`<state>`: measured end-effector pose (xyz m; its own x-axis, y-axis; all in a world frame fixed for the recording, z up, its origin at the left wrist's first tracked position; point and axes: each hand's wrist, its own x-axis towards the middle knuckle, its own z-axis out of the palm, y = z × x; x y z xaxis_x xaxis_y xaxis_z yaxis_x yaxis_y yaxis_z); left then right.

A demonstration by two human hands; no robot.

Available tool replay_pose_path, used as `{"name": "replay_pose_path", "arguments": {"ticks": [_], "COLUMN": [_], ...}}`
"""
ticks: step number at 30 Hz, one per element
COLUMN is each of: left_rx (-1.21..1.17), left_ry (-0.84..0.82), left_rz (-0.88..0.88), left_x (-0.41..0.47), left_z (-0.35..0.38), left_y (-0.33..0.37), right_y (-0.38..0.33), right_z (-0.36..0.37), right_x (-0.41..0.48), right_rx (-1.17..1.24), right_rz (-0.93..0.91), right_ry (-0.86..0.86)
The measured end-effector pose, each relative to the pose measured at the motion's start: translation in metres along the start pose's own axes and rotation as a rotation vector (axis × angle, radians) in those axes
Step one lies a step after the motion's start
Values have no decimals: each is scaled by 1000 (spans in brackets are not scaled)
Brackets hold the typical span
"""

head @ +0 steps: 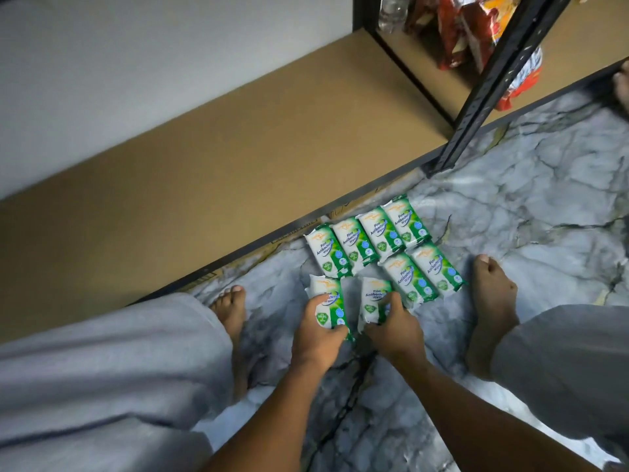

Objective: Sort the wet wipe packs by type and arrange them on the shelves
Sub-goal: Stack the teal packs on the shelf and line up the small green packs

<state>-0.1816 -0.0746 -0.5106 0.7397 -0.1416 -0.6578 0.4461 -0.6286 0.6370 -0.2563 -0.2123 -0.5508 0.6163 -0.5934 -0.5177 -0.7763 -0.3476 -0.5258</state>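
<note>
Left hand (318,335): fingers curled tight round the left pack (328,301), down by the floor (510,199).
Right hand (394,330): clamped on the right pack (372,299), just beside it.
Six packs (366,240): flat in two rows, near the shelf (238,165) edge.
Feet: bare, one each side.
</note>
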Motion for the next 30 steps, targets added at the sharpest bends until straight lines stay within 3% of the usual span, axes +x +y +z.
{"name": "replay_pose_path", "arguments": {"ticks": [7, 20, 25, 30], "left_rx": [-36, -238, -260, -220], "left_ry": [3, 3, 74, 201], "left_rz": [170, 779, 940, 969], "left_x": [-40, -167, -213, -232], "left_z": [-33, -109, -153, -200], "left_y": [38, 223, 287, 349], "right_y": [-26, -181, -235, -297], "right_z": [-41, -234, -300, -345], "right_x": [-33, -122, -154, -165], "right_rx": [170, 558, 625, 472], "right_rz": [34, -522, -694, -802], "right_ry": [-3, 483, 562, 533]}}
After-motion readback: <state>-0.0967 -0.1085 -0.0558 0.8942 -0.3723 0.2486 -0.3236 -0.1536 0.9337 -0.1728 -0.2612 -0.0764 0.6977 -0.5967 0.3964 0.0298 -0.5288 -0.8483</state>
